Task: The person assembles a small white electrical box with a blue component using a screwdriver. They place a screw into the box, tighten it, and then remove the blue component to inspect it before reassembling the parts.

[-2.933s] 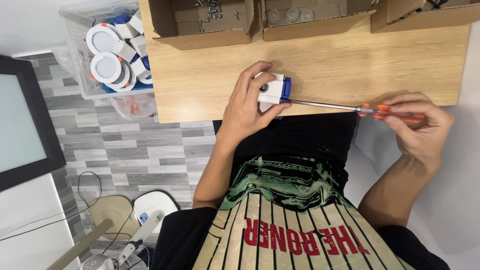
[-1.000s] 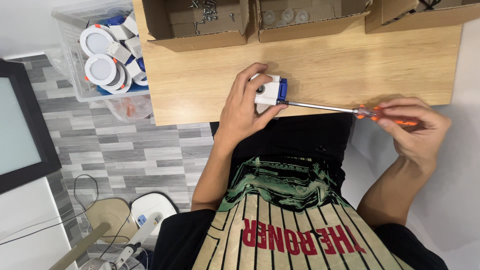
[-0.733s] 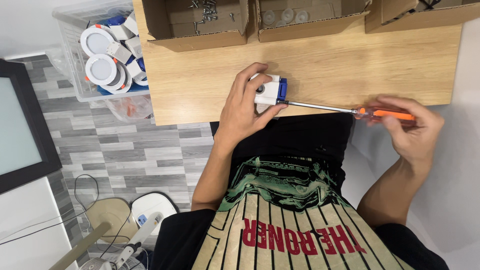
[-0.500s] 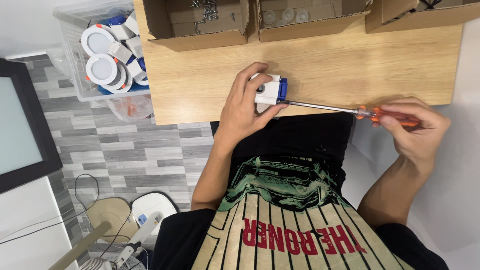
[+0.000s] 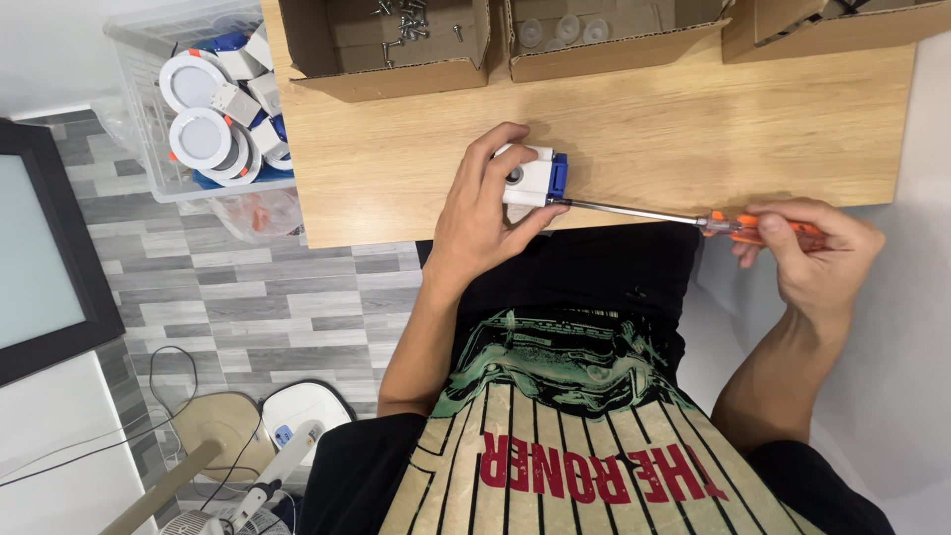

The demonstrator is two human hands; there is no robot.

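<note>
My left hand [image 5: 478,210] grips a small white box-shaped part with a blue end [image 5: 532,180] and presses it against the near edge of the wooden table [image 5: 634,129]. My right hand [image 5: 814,256] holds a screwdriver with an orange handle [image 5: 761,228]. Its long metal shaft [image 5: 634,211] runs left, and the tip meets the blue end of the part.
Three open cardboard boxes stand along the table's far side: one with screws [image 5: 396,40], one with clear round pieces [image 5: 604,35], one at the right [image 5: 832,20]. A clear plastic bin [image 5: 198,109] with round white fittings stands left of the table. A dark-framed panel [image 5: 45,267] leans at far left.
Both hands stay in the same places. The right hand's fingers shift slightly on the orange handle between frames, while the left hand keeps the part still.
</note>
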